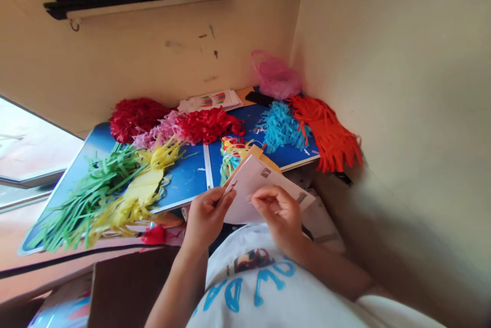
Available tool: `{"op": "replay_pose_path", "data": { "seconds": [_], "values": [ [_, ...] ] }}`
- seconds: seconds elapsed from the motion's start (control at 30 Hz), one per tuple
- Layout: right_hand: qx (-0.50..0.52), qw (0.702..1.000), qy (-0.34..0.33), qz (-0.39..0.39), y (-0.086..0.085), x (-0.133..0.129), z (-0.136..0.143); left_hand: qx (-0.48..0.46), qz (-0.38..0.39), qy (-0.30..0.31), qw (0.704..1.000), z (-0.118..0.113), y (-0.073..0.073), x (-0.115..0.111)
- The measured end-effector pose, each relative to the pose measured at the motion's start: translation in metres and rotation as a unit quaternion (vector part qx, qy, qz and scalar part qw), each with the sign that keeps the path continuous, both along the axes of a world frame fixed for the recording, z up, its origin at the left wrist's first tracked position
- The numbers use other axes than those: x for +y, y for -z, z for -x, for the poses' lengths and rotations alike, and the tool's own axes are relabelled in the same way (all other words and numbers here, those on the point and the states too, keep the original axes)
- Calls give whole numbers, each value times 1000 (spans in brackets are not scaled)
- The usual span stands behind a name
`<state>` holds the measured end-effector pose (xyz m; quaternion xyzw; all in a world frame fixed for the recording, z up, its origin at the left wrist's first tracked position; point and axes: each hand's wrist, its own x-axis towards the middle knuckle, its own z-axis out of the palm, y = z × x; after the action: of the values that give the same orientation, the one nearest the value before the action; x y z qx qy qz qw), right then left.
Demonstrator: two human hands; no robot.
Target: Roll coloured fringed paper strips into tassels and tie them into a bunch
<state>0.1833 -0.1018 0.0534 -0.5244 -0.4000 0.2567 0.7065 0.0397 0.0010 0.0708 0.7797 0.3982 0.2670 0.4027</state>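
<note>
My left hand (207, 214) is closed on the left edge of a white printed sheet (264, 174), with a tan paper edge showing behind it. The sheet tilts over the table's front edge, in front of my shirt. In front of its right half is my right hand (282, 215), thumb and forefinger pressed together. Whatever that pinch holds, if anything, is too small to make out. Just beyond the sheet lies a bunch of multicoloured strips (232, 149), partly hidden by it.
On the blue table (192, 179) lie green fringe (99, 184), yellow fringe (143, 190), red fringe (209, 124), light blue fringe (284, 128) and orange fringe (326, 131). A pink plastic bag (278, 77) and a dark phone (260, 98) are behind. A cardboard box (126, 287) stands lower left.
</note>
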Motion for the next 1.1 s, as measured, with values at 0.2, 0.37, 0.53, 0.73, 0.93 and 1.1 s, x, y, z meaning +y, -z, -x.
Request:
{"op": "replay_pose_path", "data": {
  "seconds": [0.2,0.37,0.53,0.73,0.93,1.1],
  "values": [
    [119,988,-19,102,9,15,5,1,3,-5,1000,-4,4,-6],
    [114,986,-18,120,8,18,1,-1,0,-3,1000,-7,2,-6],
    [95,988,-3,123,11,21,4,-3,-2,0,1000,-8,3,-8],
    [67,990,5,124,17,23,7,0,-5,0,1000,-4,8,-9],
    [56,992,8,115,19,24,9,7,-12,11,1000,-3,8,-9],
    [55,992,16,111,18,27,10,10,-32,8,999,-4,6,-10]
  ]
}}
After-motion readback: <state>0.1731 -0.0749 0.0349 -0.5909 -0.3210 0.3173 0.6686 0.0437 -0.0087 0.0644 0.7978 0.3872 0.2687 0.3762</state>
